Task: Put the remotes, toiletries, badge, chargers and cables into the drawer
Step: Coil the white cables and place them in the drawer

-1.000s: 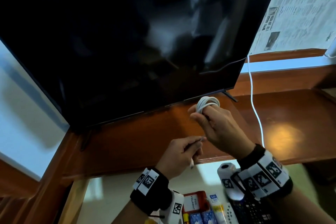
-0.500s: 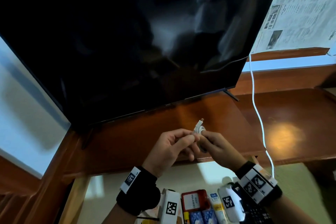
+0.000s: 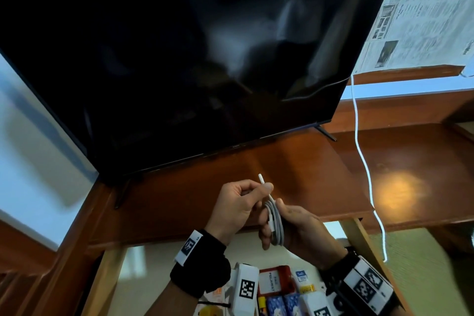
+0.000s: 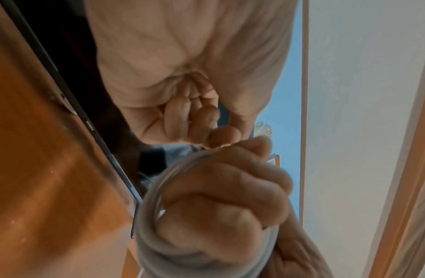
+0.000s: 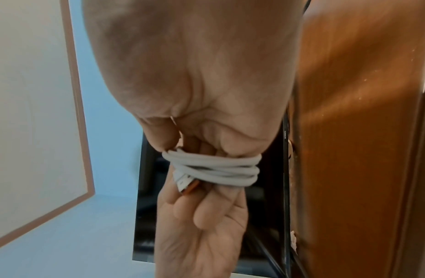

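A white cable (image 3: 275, 223) is wound in a coil round the fingers of my right hand (image 3: 272, 226), just above the table's front edge. My left hand (image 3: 265, 188) pinches the cable's free end, whose small plug sticks up past the thumb. In the right wrist view the coil (image 5: 214, 169) wraps the fingers, with a USB plug (image 5: 185, 183) tucked in it. The left wrist view shows the coil (image 4: 154, 206) round the right fist. Below the hands the open drawer (image 3: 359, 238) holds a red badge (image 3: 273, 281), toiletry tubes (image 3: 304, 282) and blue packets (image 3: 282, 303).
A large black TV (image 3: 179, 59) stands on the wooden table (image 3: 295, 161) right behind the hands. A second white cable (image 3: 364, 161) hangs down from the upper right, across the table and over its front edge. Newspaper covers the window at the upper right.
Both hands have come down from near the TV foot to the table's front edge. The left hand has moved up and now pinches the cable end just above the coil.
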